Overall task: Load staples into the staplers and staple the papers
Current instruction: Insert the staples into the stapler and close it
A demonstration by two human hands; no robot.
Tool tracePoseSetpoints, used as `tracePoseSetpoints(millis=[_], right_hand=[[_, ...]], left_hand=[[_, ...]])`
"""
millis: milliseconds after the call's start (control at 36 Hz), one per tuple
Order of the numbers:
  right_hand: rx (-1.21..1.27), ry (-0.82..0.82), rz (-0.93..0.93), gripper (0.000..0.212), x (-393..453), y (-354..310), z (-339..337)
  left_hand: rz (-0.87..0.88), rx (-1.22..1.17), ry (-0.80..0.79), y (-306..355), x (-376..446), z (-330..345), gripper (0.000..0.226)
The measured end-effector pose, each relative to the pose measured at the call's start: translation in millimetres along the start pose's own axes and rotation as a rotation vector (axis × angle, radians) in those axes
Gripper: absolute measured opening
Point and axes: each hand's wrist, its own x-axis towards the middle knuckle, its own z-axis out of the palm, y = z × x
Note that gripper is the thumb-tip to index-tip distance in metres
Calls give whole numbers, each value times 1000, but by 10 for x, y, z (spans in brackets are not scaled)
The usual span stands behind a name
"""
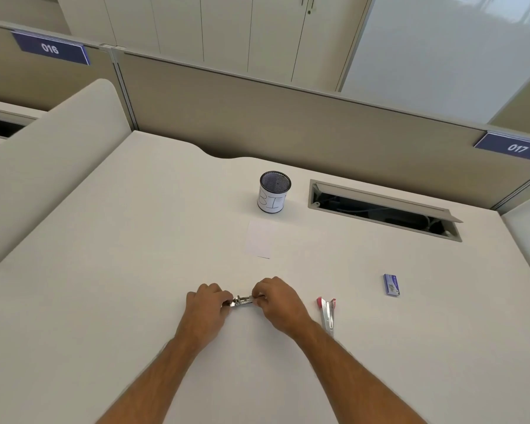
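A: Where was the stapler?

B: Near the desk's (104, 270) front edge, a silver stapler (241, 301) sat between both hands. The left hand (207, 304) pinched 1 end, the right hand (277, 301) the other; fingers hid most of it.

A: Anything else?

B: A red stapler (327, 313) lay open toward the right edge, a staple box (391, 284) beyond it. The paper (260, 239) was faint, nearer the back edge, before a mesh cup (274, 192).

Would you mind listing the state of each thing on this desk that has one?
Metal stapler: gripped at both ends.
Left hand: grips the stapler.
Right hand: pinches its other end.
Red stapler: swung open, lying untouched.
Staple box: lying flat, apparently closed.
Paper: flat, untouched.
Mesh cup: upright.
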Motion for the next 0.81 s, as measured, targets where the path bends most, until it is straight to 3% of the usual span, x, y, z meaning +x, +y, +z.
tracePoseSetpoints(millis=[806], right_hand=[[-176, -41, -80, 22, 78, -32, 26]], left_hand=[[1, -35, -6, -31, 90, 25, 22]])
